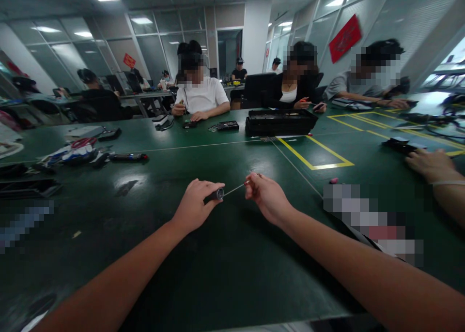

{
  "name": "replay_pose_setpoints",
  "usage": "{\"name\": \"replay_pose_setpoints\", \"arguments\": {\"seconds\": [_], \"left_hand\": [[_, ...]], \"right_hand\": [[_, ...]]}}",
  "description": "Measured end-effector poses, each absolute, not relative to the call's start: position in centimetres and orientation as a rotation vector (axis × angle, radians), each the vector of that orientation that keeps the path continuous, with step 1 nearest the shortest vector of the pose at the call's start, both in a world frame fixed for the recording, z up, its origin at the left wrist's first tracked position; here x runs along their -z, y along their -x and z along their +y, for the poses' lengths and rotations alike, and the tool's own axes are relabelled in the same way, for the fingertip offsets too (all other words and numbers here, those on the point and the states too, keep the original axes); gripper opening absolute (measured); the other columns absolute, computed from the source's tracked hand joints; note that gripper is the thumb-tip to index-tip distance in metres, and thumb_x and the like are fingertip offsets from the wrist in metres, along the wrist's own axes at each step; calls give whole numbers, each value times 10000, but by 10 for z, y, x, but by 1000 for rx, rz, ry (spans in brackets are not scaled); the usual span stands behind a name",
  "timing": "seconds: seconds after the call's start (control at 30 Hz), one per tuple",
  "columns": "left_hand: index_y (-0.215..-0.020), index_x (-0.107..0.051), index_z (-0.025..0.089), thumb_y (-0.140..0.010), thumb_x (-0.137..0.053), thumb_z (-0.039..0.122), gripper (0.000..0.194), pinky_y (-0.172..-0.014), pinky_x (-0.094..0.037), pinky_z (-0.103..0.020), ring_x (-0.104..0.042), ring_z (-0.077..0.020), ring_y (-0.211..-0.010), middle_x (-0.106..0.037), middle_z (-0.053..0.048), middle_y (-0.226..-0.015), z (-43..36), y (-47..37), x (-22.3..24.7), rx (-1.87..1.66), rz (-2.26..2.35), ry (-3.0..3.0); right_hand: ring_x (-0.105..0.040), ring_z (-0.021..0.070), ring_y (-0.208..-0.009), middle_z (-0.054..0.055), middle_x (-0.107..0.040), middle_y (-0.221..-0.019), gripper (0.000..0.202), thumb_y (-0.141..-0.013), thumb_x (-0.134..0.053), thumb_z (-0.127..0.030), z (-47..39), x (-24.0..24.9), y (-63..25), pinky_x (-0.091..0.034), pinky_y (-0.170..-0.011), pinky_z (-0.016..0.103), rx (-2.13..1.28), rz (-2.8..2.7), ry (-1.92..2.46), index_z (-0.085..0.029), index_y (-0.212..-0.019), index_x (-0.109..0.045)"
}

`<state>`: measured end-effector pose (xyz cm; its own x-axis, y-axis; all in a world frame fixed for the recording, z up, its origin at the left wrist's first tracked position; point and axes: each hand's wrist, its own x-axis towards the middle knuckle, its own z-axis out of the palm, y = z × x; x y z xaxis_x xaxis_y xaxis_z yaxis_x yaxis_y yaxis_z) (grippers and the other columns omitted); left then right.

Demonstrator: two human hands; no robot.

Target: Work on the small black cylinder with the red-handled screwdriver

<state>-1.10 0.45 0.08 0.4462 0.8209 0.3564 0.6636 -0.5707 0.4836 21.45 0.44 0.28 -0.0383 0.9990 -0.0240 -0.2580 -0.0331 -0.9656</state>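
Note:
Near the middle of the green table, my left hand grips a short dark cylinder whose round end faces right. Closed fingers of my right hand hold a thin metal rod, seemingly a screwdriver whose handle is mostly hidden in the fingers. The rod slants down to the left, and its tip is at or near the cylinder's round end. Whether it touches is too small to tell.
A long black open box stands across the table. To the left lie a dark tube and a cluttered pile. Another person's hand rests on the right, beyond a blurred flat item. Several people sit opposite.

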Motion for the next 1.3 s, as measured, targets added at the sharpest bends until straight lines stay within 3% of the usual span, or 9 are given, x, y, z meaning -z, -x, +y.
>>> {"name": "replay_pose_setpoints", "arguments": {"seconds": [0.17,0.4,0.5,0.6,0.73,0.9,1.13,1.3], "left_hand": [[-1287,-623,285,-913,-653,256,377,-1055,-396,-496,-586,-245,-1093,-680,-41,-1163,9,13,2,-773,1359,-2354],[-1243,-628,251,-910,-646,306,338,-991,-460,-439,-589,-249,-1109,-658,-49,-1183,8,13,2,-813,1405,-2219],[-1164,-626,217,-895,-644,277,276,-988,-474,-414,-603,-237,-1090,-651,-54,-1168,5,11,0,-906,1409,-2159],[-1221,-572,208,-912,-579,245,312,-1029,-459,-434,-590,-243,-1136,-635,-73,-1209,1,10,-4,-934,1365,-2146],[-1281,-535,217,-918,-538,227,363,-975,-487,-430,-606,-251,-1101,-633,-85,-1199,-6,4,-12,-800,1367,-2190],[-1107,-636,256,-882,-660,333,239,-772,-502,-370,-649,-251,-928,-688,-37,-1043,-11,-14,-21,-504,1386,-2341],[-1262,-638,277,-876,-676,332,393,-801,-502,-373,-656,-293,-1028,-697,-61,-1142,2,-48,-19,-163,1199,-2549],[-1113,-713,237,-866,-683,327,265,-729,-492,-344,-661,-273,-912,-691,-76,-1033,12,-58,-25,-22,1154,-2602]], "right_hand": [[-486,137,-571,-39,-520,-653,272,-808,-633,-483,10,4,-216,-438,-593,306,-1346,-916,1023,-221,-851,-571],[-530,146,-641,-16,-558,-711,296,-850,-618,-509,7,2,-216,-462,-619,298,-1214,-977,1029,-218,-897,-594],[-571,159,-704,3,-601,-789,280,-878,-596,-494,9,3,-218,-481,-657,308,-1070,-1011,1090,-230,-970,-600],[-618,175,-816,24,-645,-896,289,-898,-576,-467,10,4,-220,-500,-726,327,-943,-1080,1136,-242,-1077,-602],[-642,187,-870,33,-662,-922,293,-917,-540,-457,9,2,-221,-506,-773,349,-870,-1168,1149,-241,-1107,-596],[-649,193,-889,41,-666,-957,271,-918,-533,-446,7,0,-220,-507,-784,356,-839,-1195,1136,-242,-1085,-594],[-640,195,-861,33,-658,-909,259,-907,-548,-440,8,-1,-221,-499,-768,356,-850,-1181,1113,-237,-1061,-599],[-642,200,-854,34,-664,-895,250,-905,-549,-434,7,-3,-221,-494,-765,362,-874,-1190,1115,-236,-1047,-604]]}}
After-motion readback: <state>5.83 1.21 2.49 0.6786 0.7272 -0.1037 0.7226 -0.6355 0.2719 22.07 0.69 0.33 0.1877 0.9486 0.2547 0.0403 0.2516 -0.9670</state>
